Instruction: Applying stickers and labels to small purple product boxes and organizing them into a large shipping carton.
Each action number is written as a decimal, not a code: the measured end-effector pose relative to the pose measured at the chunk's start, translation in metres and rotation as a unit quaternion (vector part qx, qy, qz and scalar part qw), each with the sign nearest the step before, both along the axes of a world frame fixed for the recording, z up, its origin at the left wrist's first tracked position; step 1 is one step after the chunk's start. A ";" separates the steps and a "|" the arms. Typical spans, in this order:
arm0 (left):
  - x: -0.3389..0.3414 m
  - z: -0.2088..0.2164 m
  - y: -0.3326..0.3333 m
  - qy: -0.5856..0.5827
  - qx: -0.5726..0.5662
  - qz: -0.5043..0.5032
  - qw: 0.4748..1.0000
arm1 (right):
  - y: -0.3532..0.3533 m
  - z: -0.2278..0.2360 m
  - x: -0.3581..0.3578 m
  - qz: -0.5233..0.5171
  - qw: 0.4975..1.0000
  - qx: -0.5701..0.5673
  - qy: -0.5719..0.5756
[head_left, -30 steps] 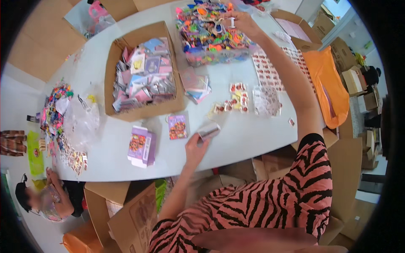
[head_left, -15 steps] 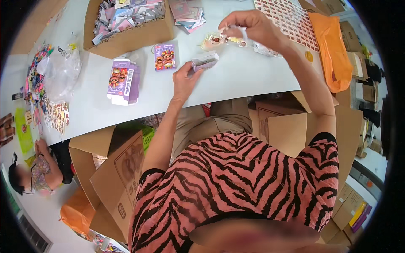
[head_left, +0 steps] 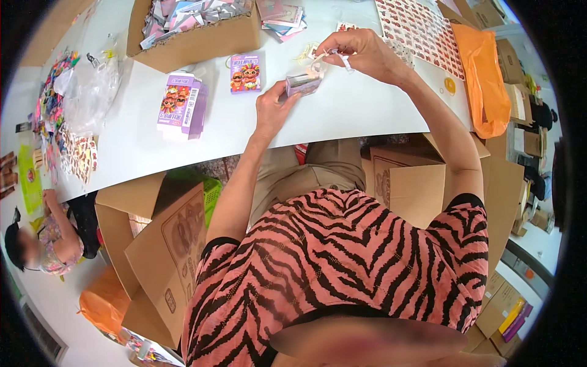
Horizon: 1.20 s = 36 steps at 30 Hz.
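The left hand (head_left: 274, 109) has its thumb and fingers clamped on a small box (head_left: 302, 85). The box is above the white table (head_left: 244, 125), and I can't tell if it touches it. The right hand (head_left: 362, 54) pinches a little white thing (head_left: 346, 62) just beside the box's top end. It is too small to tell what it is. A purple card (head_left: 245, 73) and a purple carton (head_left: 182, 107) sit to the left. Behind them is a big brown box (head_left: 205, 48) full of cards (head_left: 199, 17).
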<state>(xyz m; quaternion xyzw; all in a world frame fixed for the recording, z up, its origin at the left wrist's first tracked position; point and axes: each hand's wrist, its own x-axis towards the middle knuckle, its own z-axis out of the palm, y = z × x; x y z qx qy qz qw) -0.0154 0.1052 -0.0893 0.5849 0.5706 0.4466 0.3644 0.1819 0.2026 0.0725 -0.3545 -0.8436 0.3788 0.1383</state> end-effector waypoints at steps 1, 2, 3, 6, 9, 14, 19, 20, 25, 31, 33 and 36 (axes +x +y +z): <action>0.000 -0.002 0.000 -0.004 -0.001 0.000 1.000 | 0.001 -0.001 -0.002 -0.005 1.000 -0.004 -0.020; 0.001 -0.003 0.000 -0.004 -0.001 0.001 1.000 | 0.000 -0.002 -0.002 -0.003 1.000 -0.004 -0.020; 0.002 -0.004 -0.001 -0.008 0.039 0.005 0.999 | -0.001 -0.004 -0.003 -0.002 1.000 0.020 -0.006; 0.004 -0.004 -0.002 -0.009 0.072 0.013 0.997 | -0.002 -0.005 -0.004 0.004 0.999 0.049 0.004; 0.003 -0.003 -0.001 0.007 0.067 0.017 0.998 | -0.003 0.003 -0.009 0.006 0.999 0.035 -0.030; 0.004 -0.002 0.001 0.011 0.068 0.016 0.997 | -0.001 -0.007 -0.010 0.050 0.998 0.044 -0.008; 0.005 -0.002 0.001 -0.001 0.067 0.019 0.998 | -0.008 -0.023 -0.017 0.058 0.976 0.207 -0.008; 0.005 -0.002 0.000 -0.001 0.066 0.018 0.998 | -0.009 -0.024 -0.018 0.058 0.977 0.206 -0.009; 0.005 -0.001 0.000 0.000 0.083 0.019 0.996 | -0.012 -0.026 -0.024 0.064 0.924 0.370 -0.073; 0.006 0.003 -0.001 0.008 0.071 0.023 0.997 | -0.021 -0.021 -0.030 0.036 0.921 0.370 -0.113; 0.006 0.000 -0.001 0.010 0.078 0.023 0.997 | -0.019 -0.016 -0.029 0.030 0.934 0.337 -0.115; 0.006 -0.002 0.000 0.014 0.088 0.023 0.996 | -0.019 -0.013 -0.027 0.014 0.945 0.301 -0.123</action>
